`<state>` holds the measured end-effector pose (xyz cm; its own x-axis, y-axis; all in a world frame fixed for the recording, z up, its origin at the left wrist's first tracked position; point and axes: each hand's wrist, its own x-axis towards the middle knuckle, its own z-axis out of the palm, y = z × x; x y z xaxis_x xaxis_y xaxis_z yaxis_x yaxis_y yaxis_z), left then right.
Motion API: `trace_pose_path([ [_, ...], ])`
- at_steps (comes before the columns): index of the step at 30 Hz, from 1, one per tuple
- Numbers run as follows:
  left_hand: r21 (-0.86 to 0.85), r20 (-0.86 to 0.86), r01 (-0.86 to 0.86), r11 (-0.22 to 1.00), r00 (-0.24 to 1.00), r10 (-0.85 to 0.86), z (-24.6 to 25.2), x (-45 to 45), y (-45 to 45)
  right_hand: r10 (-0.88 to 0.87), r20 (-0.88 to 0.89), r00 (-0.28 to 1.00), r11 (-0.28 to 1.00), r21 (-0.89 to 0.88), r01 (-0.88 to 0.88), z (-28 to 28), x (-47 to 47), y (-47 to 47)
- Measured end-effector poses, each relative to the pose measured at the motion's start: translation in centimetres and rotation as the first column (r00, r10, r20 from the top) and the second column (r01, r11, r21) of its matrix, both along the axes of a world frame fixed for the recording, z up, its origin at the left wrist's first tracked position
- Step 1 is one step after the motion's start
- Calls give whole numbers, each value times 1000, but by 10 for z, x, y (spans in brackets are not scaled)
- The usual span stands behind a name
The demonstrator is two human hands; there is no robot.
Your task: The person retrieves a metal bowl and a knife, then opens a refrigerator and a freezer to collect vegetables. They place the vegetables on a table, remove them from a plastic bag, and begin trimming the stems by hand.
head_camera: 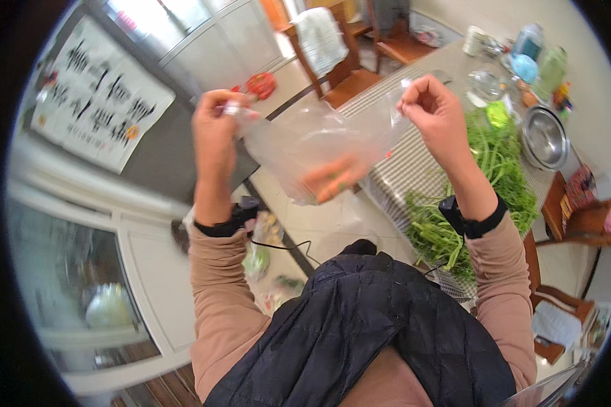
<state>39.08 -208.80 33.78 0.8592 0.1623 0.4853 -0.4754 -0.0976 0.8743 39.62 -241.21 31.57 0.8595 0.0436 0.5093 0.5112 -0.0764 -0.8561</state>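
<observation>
A clear plastic bag (pixel 305 132) hangs stretched between my two raised hands, partly blurred. Several carrots (pixel 336 178) lie in the bottom of it. At one upper corner, my left hand (pixel 219 114) grips a bunched handle. The opposite corner is pinched by my right hand (pixel 433 107), thumb against fingers. The bag hangs in front of me, over the floor and beside the table's edge. A large heap of leafy green stalks (pixel 494 163) lies on the table, below and beyond my right forearm.
A checked cloth covers the table (pixel 402 152). Metal bowls (pixel 545 137), a green bottle (pixel 551 74) and a glass container (pixel 486 85) stand on it. A wooden chair (pixel 356 81) is at its far side. Bagged vegetables (pixel 257 259) lie on the floor to the left, near a dark cable (pixel 285 248).
</observation>
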Motion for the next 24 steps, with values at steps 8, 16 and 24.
trace_pose_path([
  [8, 371, -362, -102, 923, 899, 245, -135, -122, 36, 456, -558, 694, 851, 45, -523, -92, -63, 110],
  [16, 322, -405, 131, 938, 914, 12, -222, -162, 65, 526, -712, 465, 486, -198, -851, -130, -82, 197],
  [24, 181, -582, 516, 837, 742, -332, -309, -136, 136, 486, -864, 131, 272, 7, -962, -180, -61, 294],
])
